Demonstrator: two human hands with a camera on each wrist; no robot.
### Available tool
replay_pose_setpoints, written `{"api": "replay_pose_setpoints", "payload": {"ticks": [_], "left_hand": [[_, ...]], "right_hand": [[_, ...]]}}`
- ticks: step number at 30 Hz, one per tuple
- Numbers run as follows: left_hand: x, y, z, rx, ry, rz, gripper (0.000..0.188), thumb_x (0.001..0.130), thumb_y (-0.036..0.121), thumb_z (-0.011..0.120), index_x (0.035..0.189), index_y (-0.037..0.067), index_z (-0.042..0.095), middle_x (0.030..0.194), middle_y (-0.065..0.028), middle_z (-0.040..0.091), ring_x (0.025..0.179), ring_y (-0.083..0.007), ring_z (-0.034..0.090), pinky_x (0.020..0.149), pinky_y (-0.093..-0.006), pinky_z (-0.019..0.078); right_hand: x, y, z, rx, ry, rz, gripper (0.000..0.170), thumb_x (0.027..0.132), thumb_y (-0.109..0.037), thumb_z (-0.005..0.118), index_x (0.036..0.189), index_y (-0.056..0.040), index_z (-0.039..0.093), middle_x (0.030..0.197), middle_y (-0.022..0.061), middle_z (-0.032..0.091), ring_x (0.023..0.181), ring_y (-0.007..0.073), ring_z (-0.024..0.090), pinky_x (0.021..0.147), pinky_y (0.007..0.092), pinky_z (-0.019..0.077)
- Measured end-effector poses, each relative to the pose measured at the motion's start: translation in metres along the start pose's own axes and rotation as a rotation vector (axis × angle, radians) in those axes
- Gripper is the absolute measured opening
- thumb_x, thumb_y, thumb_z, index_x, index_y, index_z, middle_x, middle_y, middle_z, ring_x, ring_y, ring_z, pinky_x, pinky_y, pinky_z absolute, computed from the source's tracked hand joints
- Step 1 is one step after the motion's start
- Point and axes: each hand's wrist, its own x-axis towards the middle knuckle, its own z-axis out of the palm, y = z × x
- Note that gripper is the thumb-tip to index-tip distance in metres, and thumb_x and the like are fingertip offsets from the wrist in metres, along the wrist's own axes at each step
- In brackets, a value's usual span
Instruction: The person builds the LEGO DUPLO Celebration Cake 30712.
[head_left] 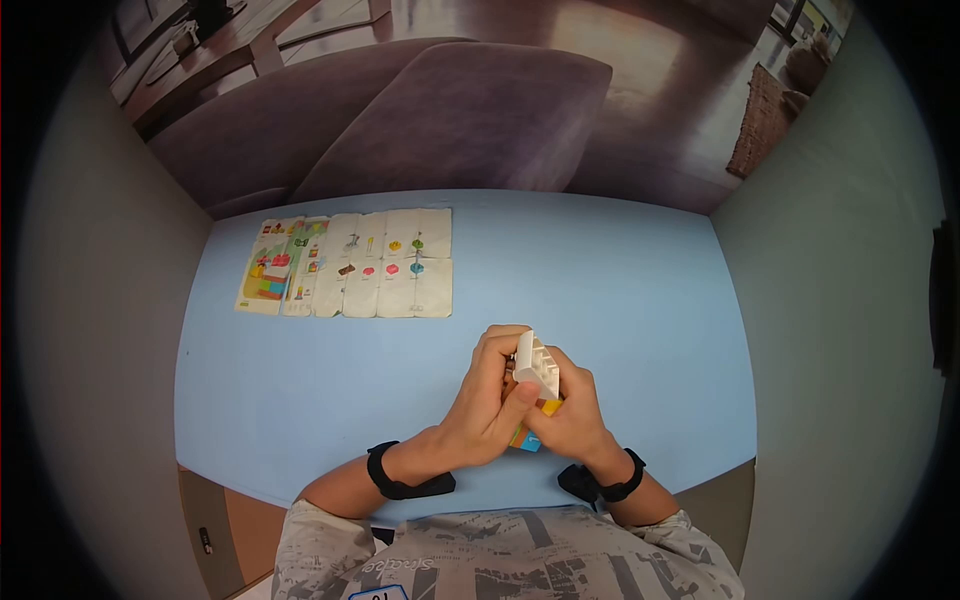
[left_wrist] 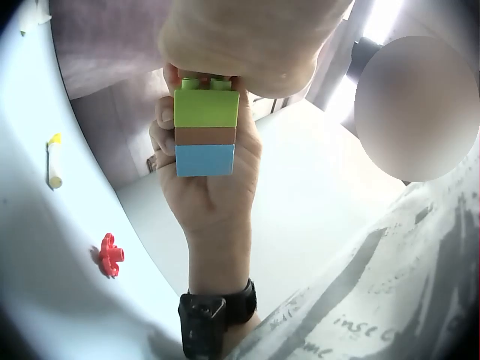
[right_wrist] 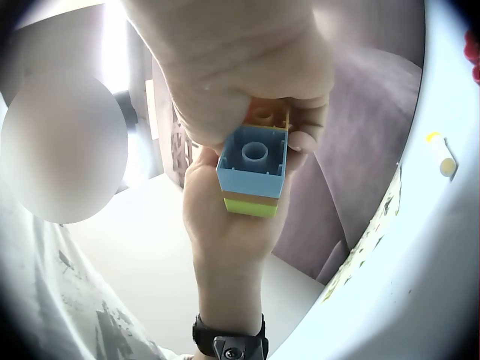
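My two hands meet around a stack of toy building bricks close in front of my body. Both the left hand (head_left: 478,408) and the right hand (head_left: 582,418) grip it with bent fingers. A white brick (head_left: 531,366) tops the stack in the head view, hollow side showing, with the left thumb against it. Below, a bit of yellow brick (head_left: 551,406) shows between the hands. The left wrist view has a lime green brick (left_wrist: 206,109), a brown brick (left_wrist: 205,136) and a blue brick (left_wrist: 205,160) joined together. An orange brick (right_wrist: 279,122) sits partly hidden behind the right hand's fingers.
An unfolded instruction sheet (head_left: 345,290) lies at the back left of the light blue table (head_left: 650,370). A white and yellow cylinder piece (left_wrist: 55,161) and a red flower-shaped piece (left_wrist: 111,255) lie on the tabletop. Grey panels (head_left: 830,300) stand at both sides.
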Motion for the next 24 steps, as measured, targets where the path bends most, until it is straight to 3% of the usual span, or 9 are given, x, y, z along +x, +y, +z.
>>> {"api": "replay_pose_setpoints", "payload": {"ticks": [5, 8, 9, 12, 13, 16, 19, 24], "left_hand": [[0.002, 0.001, 0.002, -0.079, 0.044, 0.036, 0.043, 0.111, 0.032, 0.054, 0.135, -0.003, 0.045, 0.134, -0.0177, 0.048, 0.116, -0.0223, 0.052, 0.101, -0.0360, 0.0450], [0.011, 0.013, -0.010, -0.016, 0.106, 0.035, 0.045, 0.110, 0.040, 0.053, 0.128, 0.000, 0.049, 0.139, -0.0178, 0.046, 0.117, -0.0190, 0.050, 0.101, -0.0347, 0.0445], [0.013, 0.013, -0.014, -0.101, 0.145, 0.048, 0.042, 0.107, 0.037, 0.060, 0.122, -0.001, 0.051, 0.129, -0.0175, 0.057, 0.110, -0.0178, 0.057, 0.098, -0.0344, 0.0476], [0.016, 0.029, -0.045, -0.166, 0.070, -0.086, 0.040, 0.104, 0.034, 0.066, 0.119, -0.001, 0.052, 0.111, -0.0135, 0.067, 0.098, -0.0158, 0.063, 0.092, -0.0336, 0.0512], [0.022, 0.035, -0.051, -0.125, 0.083, -0.125, 0.038, 0.100, 0.025, 0.072, 0.120, -0.003, 0.057, 0.101, -0.0099, 0.073, 0.092, -0.0149, 0.067, 0.086, -0.0319, 0.0542], [0.028, 0.034, -0.061, 0.164, -0.084, -0.191, 0.038, 0.096, 0.018, 0.077, 0.124, -0.003, 0.064, 0.106, -0.0102, 0.074, 0.097, -0.0144, 0.069, 0.084, -0.0309, 0.0553], [0.030, 0.038, -0.049, 0.173, -0.127, -0.167, 0.040, 0.092, 0.012, 0.079, 0.128, -0.003, 0.069, 0.108, -0.0107, 0.075, 0.094, -0.0159, 0.071, 0.086, -0.0314, 0.0568], [0.032, 0.040, -0.051, 0.116, -0.196, -0.243, 0.043, 0.092, 0.013, 0.080, 0.131, -0.002, 0.069, 0.109, -0.0135, 0.076, 0.094, -0.0181, 0.073, 0.086, -0.0323, 0.0586]], "right_hand": [[0.000, -0.001, -0.001, 0.058, -0.003, -0.024, 0.051, 0.086, -0.006, 0.080, 0.131, 0.0038, 0.058, 0.103, 0.0133, 0.077, 0.096, 0.0183, 0.076, 0.083, 0.0313, 0.0590], [0.000, -0.004, -0.003, 0.168, -0.027, -0.020, 0.051, 0.088, -0.002, 0.079, 0.133, 0.0038, 0.057, 0.107, 0.0132, 0.076, 0.100, 0.0178, 0.075, 0.088, 0.0315, 0.0598], [0.000, -0.004, -0.004, 0.217, -0.039, -0.014, 0.051, 0.088, 0.000, 0.078, 0.134, 0.0037, 0.056, 0.108, 0.0132, 0.076, 0.102, 0.0178, 0.075, 0.090, 0.0318, 0.0601], [0.000, -0.004, -0.012, 0.306, 0.031, -0.010, 0.051, 0.090, 0.001, 0.078, 0.135, 0.0039, 0.055, 0.112, 0.0140, 0.076, 0.104, 0.0189, 0.075, 0.092, 0.0329, 0.0605], [0.000, -0.002, -0.016, 0.353, 0.045, 0.000, 0.051, 0.090, 0.001, 0.078, 0.136, 0.0038, 0.055, 0.114, 0.0145, 0.075, 0.104, 0.0204, 0.075, 0.093, 0.0332, 0.0603], [-0.001, -0.004, -0.021, 0.414, 0.074, -0.018, 0.047, 0.090, -0.001, 0.079, 0.132, 0.0039, 0.057, 0.113, 0.0148, 0.076, 0.104, 0.0197, 0.075, 0.093, 0.0328, 0.0598], [0.001, 0.007, -0.019, 0.133, 0.087, -0.133, 0.043, 0.090, -0.004, 0.080, 0.127, 0.0036, 0.060, 0.111, 0.0153, 0.077, 0.103, 0.0193, 0.075, 0.092, 0.0323, 0.0594], [0.002, 0.007, -0.022, 0.146, 0.073, -0.100, 0.041, 0.089, -0.006, 0.082, 0.124, 0.0033, 0.062, 0.109, 0.0150, 0.078, 0.101, 0.0195, 0.076, 0.090, 0.0317, 0.0593]]}}
